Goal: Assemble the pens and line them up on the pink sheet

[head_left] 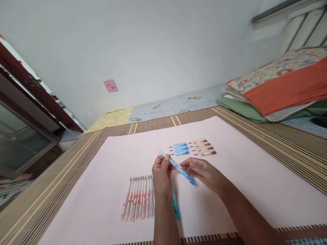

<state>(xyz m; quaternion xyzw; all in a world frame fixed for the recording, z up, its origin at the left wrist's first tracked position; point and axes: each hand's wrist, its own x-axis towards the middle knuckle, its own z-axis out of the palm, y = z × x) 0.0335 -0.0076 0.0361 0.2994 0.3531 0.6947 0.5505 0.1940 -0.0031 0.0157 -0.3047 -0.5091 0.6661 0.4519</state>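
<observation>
My left hand (161,177) is closed around the upper part of a pale blue pen barrel (178,168), which slants down to the right. My right hand (201,172) pinches the same pen near its blue lower end (192,181). Beyond the hands lie blue pen parts (180,149) in a short stack and brown pen parts (203,147) beside them. A row of several pink pen barrels (139,197) lies left of my left wrist. A teal pen (175,206) shows partly from under my left forearm.
Everything rests on a pink sheet (255,190) spread over a striped mat (288,143). Folded bedding (278,88) is piled at the back right. A white wall with a pink note (110,85) stands behind, and dark furniture (25,112) at the left.
</observation>
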